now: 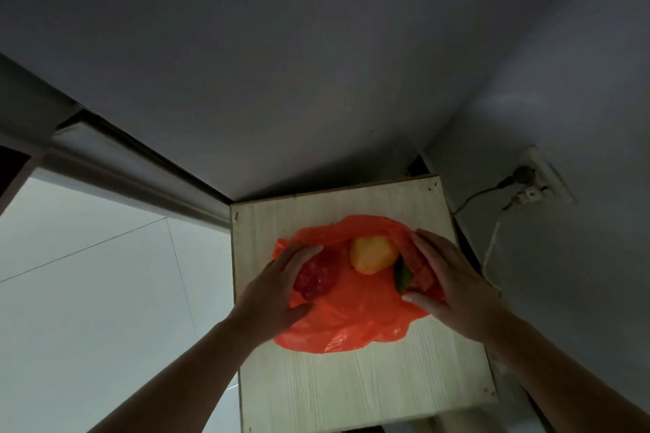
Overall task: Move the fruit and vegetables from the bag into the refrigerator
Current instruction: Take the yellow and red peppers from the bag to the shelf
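Orange plastic bag [346,313] lies spread open on a pale wooden board top [351,390], roughly centred on its far half; the plastic is crumpled, edges folded outward, front edge bunched toward the camera.

Inside the bag's open mouth: a yellow roundish fruit or potato [373,254], can't tell which, sits uppermost, fully exposed; a dark red item [316,279], likely a tomato or pepper seen partly through plastic, lies to its left; a green vegetable end [403,277], cucumber-like, pokes out to the right of the yellow one, just beside it; more reddish contents under plastic on the right, unclear what.

Left hand [281,286] rests on the bag's left side, fingers spread and curved over the red item, thumb pressing the plastic near the front edge; looks like a loose hold on the bag film, not a closed fist. Right hand [446,278] lies on the bag's right side, fingers extended toward the far rim, thumb tip beside the green vegetable; palm down on the plastic, open, pinning or parting it; exact grip can't be told.

Both forearms bare, entering from the bottom.

Surroundings dim; white tiled floor [88,274] on the left; grey wall behind; wall socket [538,183] with plug and cable [492,239] on the right wall, well apart from the bag.
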